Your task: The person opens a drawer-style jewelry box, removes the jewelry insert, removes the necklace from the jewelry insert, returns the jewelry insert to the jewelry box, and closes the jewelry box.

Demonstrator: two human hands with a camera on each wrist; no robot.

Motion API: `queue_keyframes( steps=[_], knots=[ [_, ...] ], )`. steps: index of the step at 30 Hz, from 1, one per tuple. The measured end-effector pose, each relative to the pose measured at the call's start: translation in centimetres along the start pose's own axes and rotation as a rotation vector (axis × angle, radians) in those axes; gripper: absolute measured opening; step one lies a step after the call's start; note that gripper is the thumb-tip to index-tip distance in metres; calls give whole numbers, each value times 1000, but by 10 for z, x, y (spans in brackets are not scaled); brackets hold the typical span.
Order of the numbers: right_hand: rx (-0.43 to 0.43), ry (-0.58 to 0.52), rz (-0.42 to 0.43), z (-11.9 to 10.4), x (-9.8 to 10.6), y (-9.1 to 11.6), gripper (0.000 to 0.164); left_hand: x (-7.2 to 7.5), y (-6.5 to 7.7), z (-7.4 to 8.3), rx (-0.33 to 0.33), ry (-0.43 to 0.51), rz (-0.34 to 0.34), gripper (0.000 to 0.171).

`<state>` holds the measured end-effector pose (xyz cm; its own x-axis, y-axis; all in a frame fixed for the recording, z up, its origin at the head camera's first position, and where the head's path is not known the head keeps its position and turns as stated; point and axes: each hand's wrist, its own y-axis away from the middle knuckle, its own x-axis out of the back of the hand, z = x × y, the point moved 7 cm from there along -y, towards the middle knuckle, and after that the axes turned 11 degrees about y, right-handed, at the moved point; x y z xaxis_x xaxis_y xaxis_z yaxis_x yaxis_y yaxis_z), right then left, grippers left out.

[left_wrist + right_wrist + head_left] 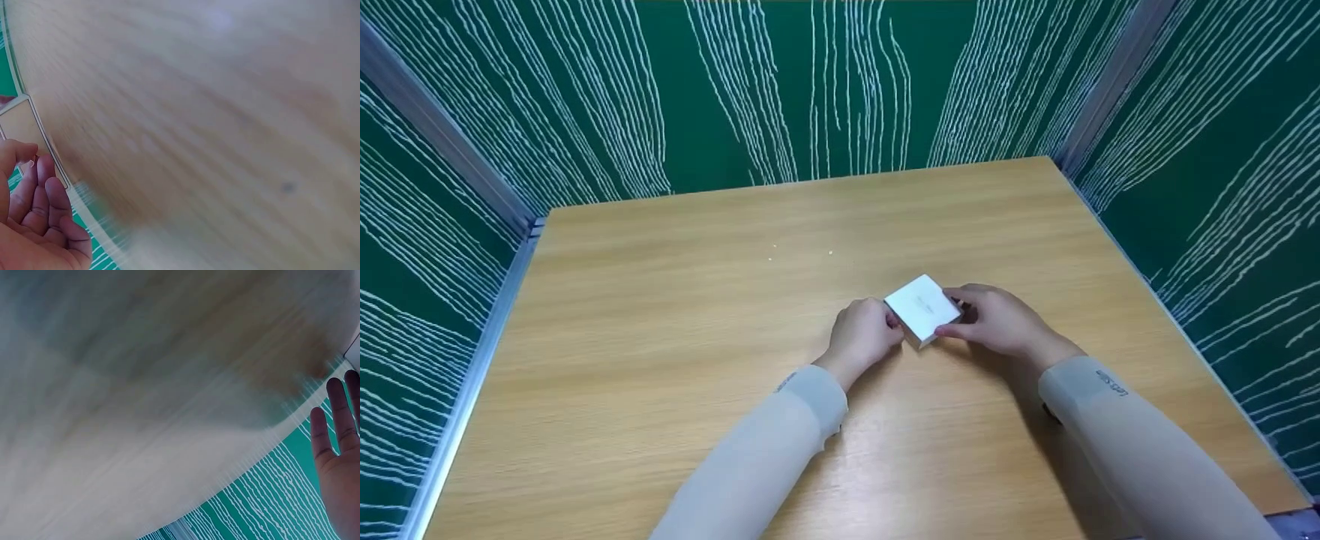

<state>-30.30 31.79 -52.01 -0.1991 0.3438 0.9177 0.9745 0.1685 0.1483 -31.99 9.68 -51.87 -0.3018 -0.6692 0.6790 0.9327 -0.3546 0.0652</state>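
White square-topped cardboard-looking box over light-brown wood-grain tabletop, lifted or resting unclear; no obvious long axis. 2 o'clock from left hand, whose thumb and forefinger pinch a tiny pale sliver; 9 o'clock from right hand, fingers gripping box. Both equally near.
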Motion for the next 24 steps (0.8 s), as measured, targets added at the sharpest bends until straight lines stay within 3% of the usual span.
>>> queue_keyframes(
  steps=[6,16,24],
  knots=[
    [-33,-23,-16,-1,1,-2,93,-1,-3,0,7,-3,-9,49],
    [-15,-40,-11,-2,1,-1,84,-3,-4,4,8,-7,-24,39],
    [-39,-36,-60,-9,2,-3,86,1,-3,3,16,-21,-27,40]
  ],
)
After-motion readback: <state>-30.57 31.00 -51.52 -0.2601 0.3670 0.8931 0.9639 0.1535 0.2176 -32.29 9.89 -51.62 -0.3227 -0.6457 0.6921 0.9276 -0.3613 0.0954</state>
